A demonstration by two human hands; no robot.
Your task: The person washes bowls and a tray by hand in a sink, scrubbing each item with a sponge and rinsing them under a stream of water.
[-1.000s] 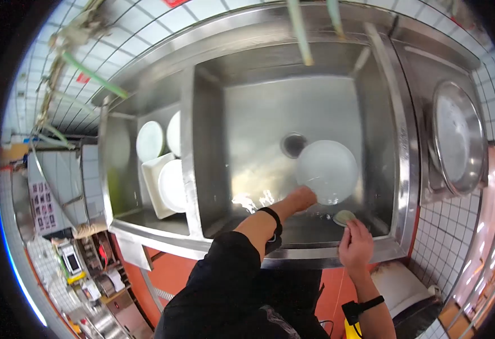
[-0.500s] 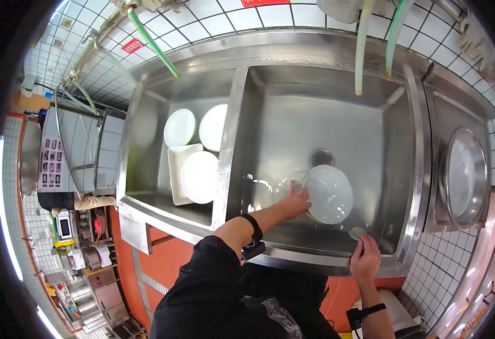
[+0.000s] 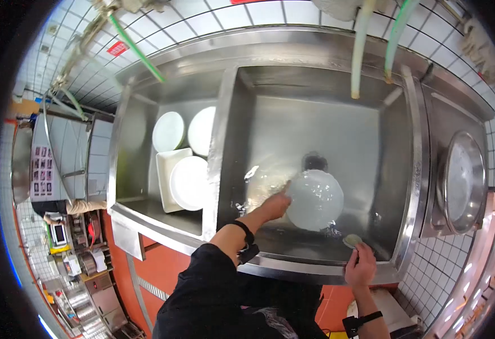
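A round white plate [image 3: 316, 202] lies in the water of the large sink basin, just below the drain. My left hand [image 3: 275, 205] is at the plate's left rim, with its fingers closed on the edge; the fingertips are partly hidden by water and glare. Near the basin's front right corner, my right hand [image 3: 360, 265] pinches a small, pale, roundish scrubbing pad [image 3: 351, 241], held apart from the plate.
The smaller left basin [image 3: 140, 198] holds several white dishes, among them a rectangular tray [image 3: 166, 181]. A metal divider [image 3: 220, 141] separates the basins. Hoses [image 3: 362, 56] hang over the back edge. A large metal bowl [image 3: 463, 181] sits at right. Another person's arm [image 3: 86, 205] shows at far left.
The plate has shifted slightly left and toward me and now faces up more fully. My left hand has moved left along with its rim. The right hand still holds the pad. The view has shifted a little.
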